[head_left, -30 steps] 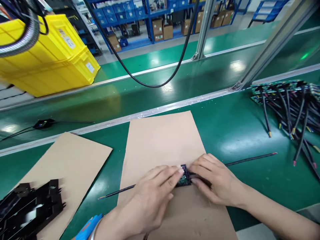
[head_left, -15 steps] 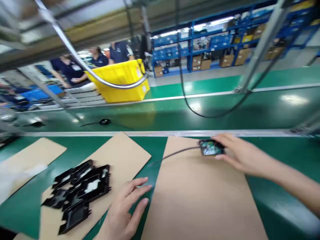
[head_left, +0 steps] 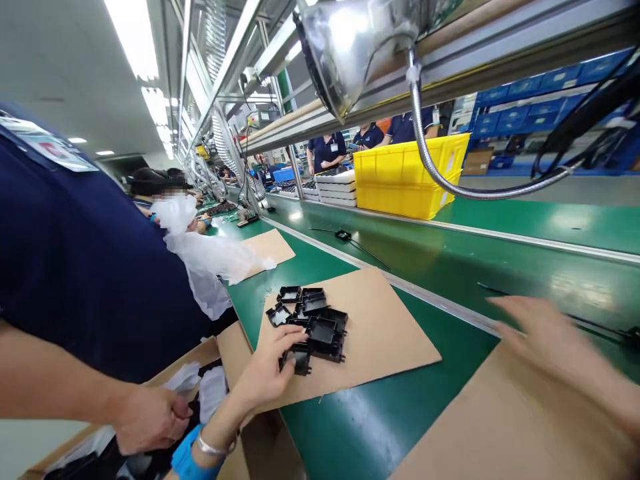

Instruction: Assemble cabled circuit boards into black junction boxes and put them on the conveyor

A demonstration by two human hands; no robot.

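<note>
Reaching over the near edge of the tabletop point(head_left: 360, 417), the left hand point(head_left: 267, 365) has its thumb and fingers about the nearest of the black cases point(head_left: 323, 330); whether they pinch it or only touch it, I cannot tell; the cases lie in one heap on the middle cardboard sheet point(head_left: 390, 333), towards that sheet's near left side; I count at least six, some overlapping, so the full number is unclear; the right hand point(head_left: 555, 350), blurred, has its fingers stretched out and its thumb apart, over the far corner of the right cardboard sheet point(head_left: 495, 427), close to the metal strip point(head_left: 440, 305) along the tabletop's far edge.

Three sheets show in all, the third being the far cardboard sheet point(head_left: 274, 247) further left along the tabletop; one white plastic bag point(head_left: 213, 257) overlaps it; the middle sheet reaches from the near edge almost to the strip, and its right half is bare card; a green band of tabletop runs between the middle and right sheets from near edge to strip, and a narrower one lies between the far and middle sheets.

Beyond the strip are two wired black pieces, one point(head_left: 344, 235) past the middle sheet, the other point(head_left: 633, 337) cut off at the right; one co-worker point(head_left: 100, 260) stands at the near edge on the left, one hand point(head_left: 153, 420) curled above an open carton point(head_left: 227, 347) just below that edge.
</note>
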